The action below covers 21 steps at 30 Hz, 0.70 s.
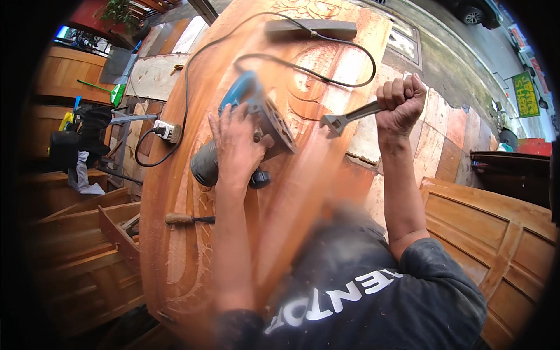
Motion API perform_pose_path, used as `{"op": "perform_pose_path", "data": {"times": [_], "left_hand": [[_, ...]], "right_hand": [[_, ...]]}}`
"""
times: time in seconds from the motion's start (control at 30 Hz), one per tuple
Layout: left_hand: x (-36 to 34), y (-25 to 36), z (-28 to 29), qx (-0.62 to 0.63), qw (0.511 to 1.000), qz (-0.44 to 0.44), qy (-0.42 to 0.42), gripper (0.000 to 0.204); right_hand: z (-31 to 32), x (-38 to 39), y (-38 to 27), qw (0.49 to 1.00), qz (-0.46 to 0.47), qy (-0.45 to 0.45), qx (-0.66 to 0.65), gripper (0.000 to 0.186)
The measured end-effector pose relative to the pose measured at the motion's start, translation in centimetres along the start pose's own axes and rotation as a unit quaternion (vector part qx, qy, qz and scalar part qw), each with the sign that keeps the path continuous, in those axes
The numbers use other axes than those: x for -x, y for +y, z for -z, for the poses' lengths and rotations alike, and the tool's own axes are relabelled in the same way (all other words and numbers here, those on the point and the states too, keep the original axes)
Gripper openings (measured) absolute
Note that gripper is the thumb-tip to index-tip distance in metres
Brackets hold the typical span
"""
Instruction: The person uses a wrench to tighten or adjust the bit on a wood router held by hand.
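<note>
My left hand [236,149] grips a blue-and-grey power router [205,163] lying on its side on a carved wooden panel [274,227], its round base plate turned toward the right. My fingers are around the metal part near the collet. My right hand [399,105], raised to the right of the router, is closed around the handle of an adjustable wrench [350,119], whose jaw points toward the router. A black cord loops over the panel above the router. A wooden-handled chisel [181,219] lies on the panel below the router.
A dark grey bar [309,30] lies on the panel's far end. A power strip [166,131] sits at its left edge. Wooden doors [490,233] lean at the right; drawers, boards and a bag [87,131] are at the left. Beyond the tiles runs a street with a parked car [472,11].
</note>
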<state>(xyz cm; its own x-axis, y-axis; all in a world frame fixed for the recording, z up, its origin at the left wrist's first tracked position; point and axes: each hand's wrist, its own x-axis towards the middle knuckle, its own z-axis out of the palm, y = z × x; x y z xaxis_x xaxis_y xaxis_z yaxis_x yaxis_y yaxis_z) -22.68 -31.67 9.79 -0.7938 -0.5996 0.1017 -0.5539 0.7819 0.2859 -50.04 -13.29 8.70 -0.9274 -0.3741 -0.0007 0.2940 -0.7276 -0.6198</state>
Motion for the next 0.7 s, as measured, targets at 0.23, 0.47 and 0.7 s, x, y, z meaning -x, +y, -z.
{"op": "perform_pose_path", "data": {"times": [0.23,0.47,0.7], "left_hand": [[-0.5,0.4,-0.2,-0.044,0.999,-0.006,-0.009,0.04],[-0.2,0.1,-0.5,-0.063,0.998,-0.005,-0.02,0.045],[-0.5,0.4,-0.4,-0.067,0.997,-0.008,-0.024,0.054]], "right_hand": [[4.5,0.5,2.9,0.993,-0.015,0.112,-0.037,0.042],[12.9,2.9,2.4,0.918,0.012,0.059,0.393,0.038],[11.5,4.7,3.9,0.828,0.058,-0.035,0.557,0.021]]}}
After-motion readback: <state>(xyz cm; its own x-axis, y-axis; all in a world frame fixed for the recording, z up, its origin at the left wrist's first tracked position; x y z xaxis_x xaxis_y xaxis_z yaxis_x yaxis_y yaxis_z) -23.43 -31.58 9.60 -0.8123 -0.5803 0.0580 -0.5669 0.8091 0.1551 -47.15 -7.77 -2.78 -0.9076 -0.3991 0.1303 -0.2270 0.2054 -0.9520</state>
